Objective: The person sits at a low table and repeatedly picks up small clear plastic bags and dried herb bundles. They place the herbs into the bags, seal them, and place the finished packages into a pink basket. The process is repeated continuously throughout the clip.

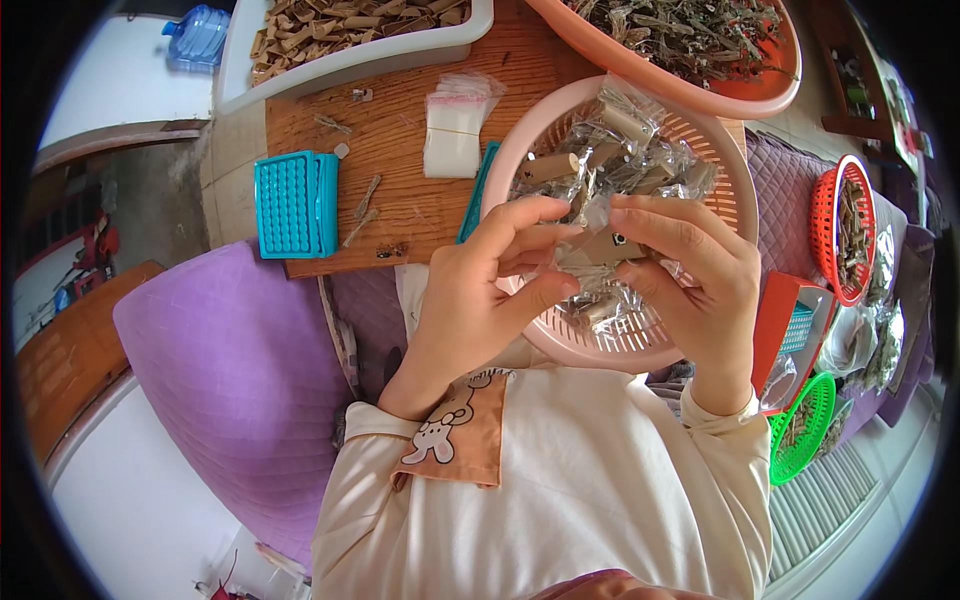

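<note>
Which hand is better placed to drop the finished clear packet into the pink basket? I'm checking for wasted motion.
Probably the right hand: its grip holds the small clear plastic packet directly above the round pink slotted plastic basket. The left hand only pinches the packet's edge.

Left hand: raised in front of the chest, palm turned toward the right hand; thumb and forefinger are brought together at the tips in a pinch, the other fingers curled loosely beneath.
Right hand: held level with the left, its back turned outward; the fingers are stretched toward the left hand, the thumb tucked under them in a pinch.
Hands together: fingertips are set just beside one another, nearly touching.
Left forearm: brought up from the lower edge, bent at the wrist, covered by a cream sleeve to the cuff.
Right forearm: raised steeply, sleeved to the wrist.
</note>
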A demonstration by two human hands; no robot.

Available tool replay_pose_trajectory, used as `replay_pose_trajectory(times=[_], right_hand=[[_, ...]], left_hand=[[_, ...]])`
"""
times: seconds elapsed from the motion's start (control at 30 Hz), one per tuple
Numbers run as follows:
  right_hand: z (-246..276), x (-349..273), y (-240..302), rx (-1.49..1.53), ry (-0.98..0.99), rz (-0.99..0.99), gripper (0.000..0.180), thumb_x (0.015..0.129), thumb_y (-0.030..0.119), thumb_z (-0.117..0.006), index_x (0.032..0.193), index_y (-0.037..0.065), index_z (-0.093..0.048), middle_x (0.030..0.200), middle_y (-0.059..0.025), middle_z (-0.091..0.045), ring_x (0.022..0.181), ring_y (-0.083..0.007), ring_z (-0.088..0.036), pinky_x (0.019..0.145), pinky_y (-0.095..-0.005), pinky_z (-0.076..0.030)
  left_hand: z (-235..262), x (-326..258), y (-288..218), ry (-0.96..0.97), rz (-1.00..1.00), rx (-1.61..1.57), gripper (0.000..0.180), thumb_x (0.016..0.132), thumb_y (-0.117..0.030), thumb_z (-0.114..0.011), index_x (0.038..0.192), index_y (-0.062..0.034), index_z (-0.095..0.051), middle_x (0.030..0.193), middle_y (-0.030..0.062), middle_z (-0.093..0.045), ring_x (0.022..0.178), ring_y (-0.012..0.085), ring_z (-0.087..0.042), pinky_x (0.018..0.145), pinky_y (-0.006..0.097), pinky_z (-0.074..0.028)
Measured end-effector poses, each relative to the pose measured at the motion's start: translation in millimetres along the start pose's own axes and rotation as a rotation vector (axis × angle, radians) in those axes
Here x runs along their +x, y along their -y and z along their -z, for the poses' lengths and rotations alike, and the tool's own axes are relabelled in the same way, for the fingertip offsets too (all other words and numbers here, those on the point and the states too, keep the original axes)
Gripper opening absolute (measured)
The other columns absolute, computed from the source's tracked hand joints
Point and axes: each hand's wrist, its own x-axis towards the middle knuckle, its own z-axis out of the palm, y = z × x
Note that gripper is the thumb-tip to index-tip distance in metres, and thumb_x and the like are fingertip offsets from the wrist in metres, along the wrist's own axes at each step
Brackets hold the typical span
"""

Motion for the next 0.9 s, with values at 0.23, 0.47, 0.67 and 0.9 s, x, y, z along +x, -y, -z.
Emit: replay_pose_trajectory(times=[0.23, 0.47, 0.67, 0.9], right_hand=[[-13, -7, -13, 0.173, -0.005, -0.024, 0.039, 0.063, -0.001, -0.067, 0.099, 0.000, -0.055, 0.102, -0.0133, -0.060, 0.092, -0.0282, -0.059, 0.076, -0.0334, -0.049], [-13, -5, -11, 0.088, 0.091, -0.052, 0.043, 0.055, 0.004, -0.074, 0.095, 0.003, -0.057, 0.122, -0.0155, -0.043, 0.115, -0.0339, -0.039, 0.091, -0.0413, -0.037], [-25, -7, -17, 0.101, 0.091, -0.074, 0.036, 0.056, 0.002, -0.074, 0.088, 0.004, -0.058, 0.118, -0.0133, -0.045, 0.112, -0.0323, -0.042, 0.090, -0.0395, -0.038], [-31, -5, -24, 0.133, 0.142, -0.095, 0.022, 0.061, 0.003, -0.072, 0.079, 0.004, -0.060, 0.114, -0.0121, -0.048, 0.105, -0.0308, -0.047, 0.085, -0.0371, -0.041]], left_hand=[[-4, -3, -6, 0.032, 0.093, -0.324, 0.053, 0.075, -0.009, -0.069, 0.121, -0.0023, -0.042, 0.105, 0.0166, -0.057, 0.094, 0.0187, -0.058, 0.082, 0.029, -0.047], [-3, 1, 1, -0.039, 0.087, -0.345, 0.054, 0.077, -0.004, -0.065, 0.124, -0.0013, -0.038, 0.105, 0.0158, -0.058, 0.095, 0.0154, -0.056, 0.083, 0.026, -0.045], [-3, 5, 4, -0.034, 0.097, -0.286, 0.051, 0.079, -0.001, -0.061, 0.125, -0.0018, -0.039, 0.103, 0.0159, -0.059, 0.092, 0.0133, -0.056, 0.078, 0.025, -0.048], [-5, 7, 6, -0.003, 0.099, -0.210, 0.048, 0.081, -0.005, -0.060, 0.124, -0.0018, -0.039, 0.101, 0.0164, -0.059, 0.090, 0.0138, -0.057, 0.075, 0.024, -0.049]])
